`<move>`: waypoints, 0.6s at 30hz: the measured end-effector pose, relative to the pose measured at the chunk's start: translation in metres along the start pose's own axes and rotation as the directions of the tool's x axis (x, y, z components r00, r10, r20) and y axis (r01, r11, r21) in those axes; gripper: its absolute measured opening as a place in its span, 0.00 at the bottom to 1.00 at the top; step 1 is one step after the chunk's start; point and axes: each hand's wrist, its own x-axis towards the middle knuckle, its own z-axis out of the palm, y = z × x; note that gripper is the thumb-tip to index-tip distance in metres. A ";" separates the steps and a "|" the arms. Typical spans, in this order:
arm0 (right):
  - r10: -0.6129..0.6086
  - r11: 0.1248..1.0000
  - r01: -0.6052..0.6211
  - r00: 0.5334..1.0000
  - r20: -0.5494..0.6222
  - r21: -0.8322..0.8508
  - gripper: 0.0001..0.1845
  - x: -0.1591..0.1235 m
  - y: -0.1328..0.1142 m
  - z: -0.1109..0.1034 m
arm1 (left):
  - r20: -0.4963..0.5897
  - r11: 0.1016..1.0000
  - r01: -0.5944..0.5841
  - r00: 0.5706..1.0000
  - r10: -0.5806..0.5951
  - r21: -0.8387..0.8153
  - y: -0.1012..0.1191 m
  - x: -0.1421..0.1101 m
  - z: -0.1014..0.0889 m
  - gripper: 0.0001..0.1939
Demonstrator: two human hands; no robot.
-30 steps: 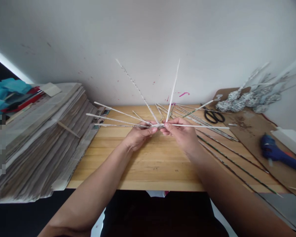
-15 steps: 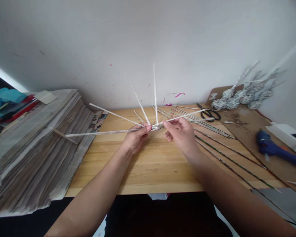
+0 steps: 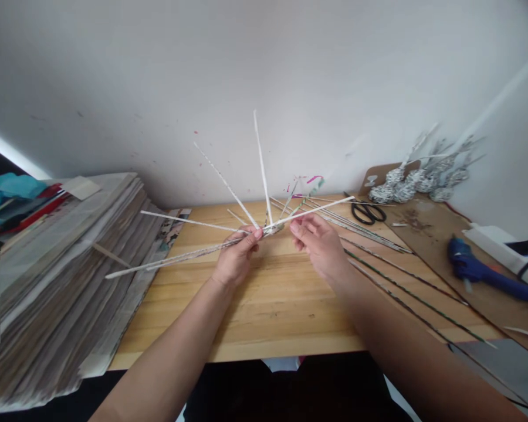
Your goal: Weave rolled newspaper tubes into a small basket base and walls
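Several thin rolled paper sticks fan out from one woven centre, held just above the wooden table. My left hand pinches that centre from the left, fingers closed on it. My right hand is just to the right of the centre, fingers curled, its thumb and forefinger close to a stick that runs up to the right; I cannot tell if they grip it. Other sticks point up, up-left and far left over the newspapers.
A tall stack of newspapers fills the left side. Loose paper sticks lie on the table at right, with black scissors, a blue glue gun on brown cardboard, and woven paper pieces at the back right by the wall.
The fan of sticks has turned in my hands; the long left stick has dropped lower. My right hand has eased slightly away from the centre. The camera has tilted down a little.
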 end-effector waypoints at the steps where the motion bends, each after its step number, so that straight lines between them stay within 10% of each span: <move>1: -0.023 1.000 0.023 1.000 0.009 0.012 0.18 -0.001 0.000 0.001 | -0.008 0.999 0.023 1.000 -0.024 -0.033 0.000 0.000 0.000 0.14; 18: 0.070 0.992 -0.072 0.997 0.026 0.099 0.22 -0.002 -0.008 0.002 | 0.070 0.984 0.171 0.983 -0.167 -0.054 0.002 -0.006 0.004 0.16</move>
